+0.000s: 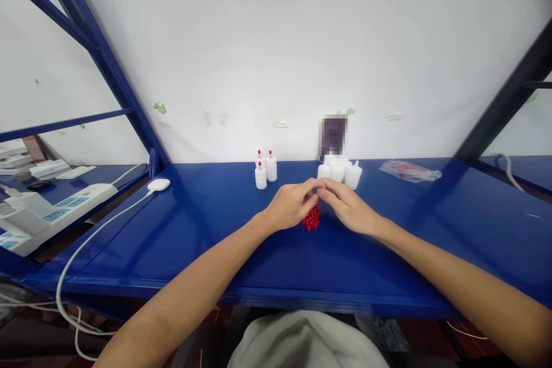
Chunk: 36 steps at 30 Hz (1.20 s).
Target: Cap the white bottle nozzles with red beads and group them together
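Note:
My left hand and my right hand meet at their fingertips over the blue table. Fingers and thumbs of both hands are bent and drawn together, and whatever is between them is hidden. Just below the fingertips shows a heap of small red caps, partly covered by my left hand. Behind my right hand stands a group of white plastic bottles, without red tips. Farther left, 3 white bottles with red caps stand upright close together.
A clear plastic bag with something red inside lies at the back right. On the left are a white round device with its cable and a white power strip. Blue metal posts rise at the table's left side.

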{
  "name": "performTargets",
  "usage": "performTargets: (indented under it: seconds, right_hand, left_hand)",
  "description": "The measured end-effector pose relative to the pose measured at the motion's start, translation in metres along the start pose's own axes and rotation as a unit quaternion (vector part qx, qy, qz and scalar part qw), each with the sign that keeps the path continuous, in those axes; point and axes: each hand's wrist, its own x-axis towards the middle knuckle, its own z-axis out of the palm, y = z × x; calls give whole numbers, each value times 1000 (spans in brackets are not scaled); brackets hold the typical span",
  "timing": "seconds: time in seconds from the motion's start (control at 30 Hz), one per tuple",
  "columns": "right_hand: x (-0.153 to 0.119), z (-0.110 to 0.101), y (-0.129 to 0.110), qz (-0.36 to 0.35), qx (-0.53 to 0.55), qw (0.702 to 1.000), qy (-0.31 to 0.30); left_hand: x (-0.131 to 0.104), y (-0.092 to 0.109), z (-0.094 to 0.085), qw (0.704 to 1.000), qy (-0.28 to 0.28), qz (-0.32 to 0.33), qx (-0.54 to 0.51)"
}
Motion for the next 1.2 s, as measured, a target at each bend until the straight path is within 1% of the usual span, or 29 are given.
performTargets:
  seconds: [0.07, 0.13, 0.2, 0.3, 0.37, 0.4, 0.47, 0.53, 0.67, 0.77, 0.93, 1.03, 1.1, 1.13, 1.17, 1.2]
  right_hand:
    - [0, -1, -1, 3, -11, 1000, 0]
    - [1, -6, 0, 3, -43, 999, 27]
    - [4, -14, 4, 10, -94, 991, 97]
    - [7, -34, 15, 69, -159, 960, 221]
    - [9, -48, 26, 116, -184, 937, 273]
    - [9, -54, 32, 140, -197, 927, 287]
    - [10, -64, 44, 180, -220, 915, 287]
    - [10, -68, 55, 198, -248, 909, 269]
    - [11, -65, 70, 197, -315, 901, 224]
    - [12, -61, 74, 195, -337, 895, 216]
    - [12, -60, 69, 207, -296, 909, 207]
    - [12, -57, 59, 215, -274, 915, 204]
    - [12, -53, 51, 201, -263, 922, 199]
    - [12, -50, 47, 185, -255, 929, 192]
    - [11, -46, 43, 164, -246, 938, 181]
    - [11, -42, 40, 140, -236, 947, 166]
  left_hand:
    - [0, -1, 0, 1000, 12, 0, -8]
    - [1, -5, -2, 998, 59, -11, -26]
    - [3, -12, -9, 988, 145, -40, -40]
    - [7, -30, -30, 949, 290, -112, -45]
    - [8, -45, -46, 920, 357, -154, -53]
    - [7, -52, -54, 909, 376, -173, -50]
    - [4, -64, -66, 901, 384, -199, -43]
    - [1, -74, -73, 899, 383, -210, -29]
    - [-3, -82, -73, 907, 361, -217, -7]
    - [-4, -83, -70, 915, 336, -221, 11]
    - [-5, -84, -69, 923, 306, -232, 38]
    - [-5, -79, -70, 918, 326, -219, 53]
    - [-4, -71, -70, 919, 341, -187, 68]
    - [-4, -65, -68, 925, 335, -165, 76]
    - [-3, -60, -66, 936, 312, -142, 84]
    - [-3, -54, -62, 950, 273, -119, 93]
